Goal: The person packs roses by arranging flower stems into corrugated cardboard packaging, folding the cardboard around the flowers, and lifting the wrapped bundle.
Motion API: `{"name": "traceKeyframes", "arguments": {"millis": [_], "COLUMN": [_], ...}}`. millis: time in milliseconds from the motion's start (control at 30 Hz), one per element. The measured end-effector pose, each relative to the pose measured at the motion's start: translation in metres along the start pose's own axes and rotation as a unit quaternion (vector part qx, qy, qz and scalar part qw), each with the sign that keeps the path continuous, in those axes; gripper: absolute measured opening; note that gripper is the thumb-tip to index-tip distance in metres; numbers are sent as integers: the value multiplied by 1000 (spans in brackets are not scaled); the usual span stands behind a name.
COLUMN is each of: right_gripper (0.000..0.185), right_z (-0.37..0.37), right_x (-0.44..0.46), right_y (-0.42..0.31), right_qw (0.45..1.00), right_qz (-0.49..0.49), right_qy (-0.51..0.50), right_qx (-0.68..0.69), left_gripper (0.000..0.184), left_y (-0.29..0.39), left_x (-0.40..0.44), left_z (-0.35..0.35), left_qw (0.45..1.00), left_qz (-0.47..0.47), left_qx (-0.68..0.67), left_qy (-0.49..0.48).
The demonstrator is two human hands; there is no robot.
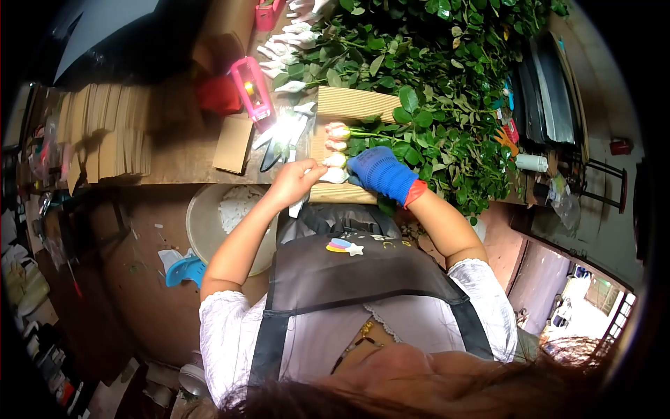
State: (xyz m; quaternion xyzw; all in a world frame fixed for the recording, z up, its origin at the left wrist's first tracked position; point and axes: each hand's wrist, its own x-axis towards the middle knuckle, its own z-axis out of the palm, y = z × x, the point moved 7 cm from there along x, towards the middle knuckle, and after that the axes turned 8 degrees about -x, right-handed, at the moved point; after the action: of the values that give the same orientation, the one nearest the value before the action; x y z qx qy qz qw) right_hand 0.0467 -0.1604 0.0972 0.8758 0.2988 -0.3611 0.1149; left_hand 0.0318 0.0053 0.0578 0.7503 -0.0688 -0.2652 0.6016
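Observation:
Several pale pink and cream roses [337, 132] lie in a row on a sheet of corrugated cardboard [359, 103], their stems pointing right. My bare left hand [296, 183] pinches the tip of the nearest rose bud [333, 174], which has a white covering. My right hand [385, 173], in a blue knitted glove with a red cuff, is closed just right of that bud, at its stem. The glove hides most of the stem.
A large heap of leafy rose stems [440, 63] covers the table's right side, with white-wrapped buds [286, 47] along its left edge. A pink-framed tool [251, 91], a small cardboard piece [232, 144] and stacked cardboard [112, 133] lie left. Below stands a round bin [199, 227].

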Motion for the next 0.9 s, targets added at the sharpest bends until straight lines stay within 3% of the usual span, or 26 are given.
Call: {"name": "traceKeyframes", "arguments": {"millis": [100, 133, 200, 267, 300, 367, 433, 500, 567, 667, 767, 900], "right_gripper": [30, 29, 24, 19, 18, 18, 19, 19, 20, 19, 18, 19], "right_z": [0, 1, 12, 16, 15, 12, 7, -3, -4, 1, 5, -28], "right_x": [0, 0, 4, 7, 8, 10, 11, 5, 6, 9, 1, -37], "right_y": [0, -1, -1, -5, -10, -16, -19, -26, -28, -25, -9, 12], "right_qw": [1000, 1000, 998, 997, 995, 991, 988, 983, 981, 985, 997, 951], "right_qz": [-15, -20, -31, -26, -13, -5, -14, -37, -39, -37, -8, 95], "right_qy": [1, 1, 41, 35, 9, -23, -39, -61, -64, -42, 6, 274], "right_qx": [-13, -18, -26, -63, -95, -135, -151, -171, -181, -163, -75, 104], "left_gripper": [33, 31, 33, 38, 35, 42, 55, 65, 85, 106, 112, 112], "left_y": [-10, -18, -44, -60, -75, -69, -59, -37, 1, -2, -12, -11], "left_x": [-18, -28, -54, -91, -102, -111, -78, -33, 1, 36, 46, 48], "left_z": [-18, -37, -88, -115, -117, -106, -86, -56, -24, 9, 13, 15], "left_qw": [995, 992, 991, 938, 898, 892, 959, 976, 992, 990, 986, 986], "left_qz": [24, -28, -48, -160, -230, -146, -112, 29, 47, 109, 119, 106], "left_qx": [-34, -73, 62, 300, 374, 426, 253, 187, 103, 80, 95, 81], "left_qy": [87, 103, 110, 71, -1, 48, 64, 111, 59, -34, -68, -97]}}
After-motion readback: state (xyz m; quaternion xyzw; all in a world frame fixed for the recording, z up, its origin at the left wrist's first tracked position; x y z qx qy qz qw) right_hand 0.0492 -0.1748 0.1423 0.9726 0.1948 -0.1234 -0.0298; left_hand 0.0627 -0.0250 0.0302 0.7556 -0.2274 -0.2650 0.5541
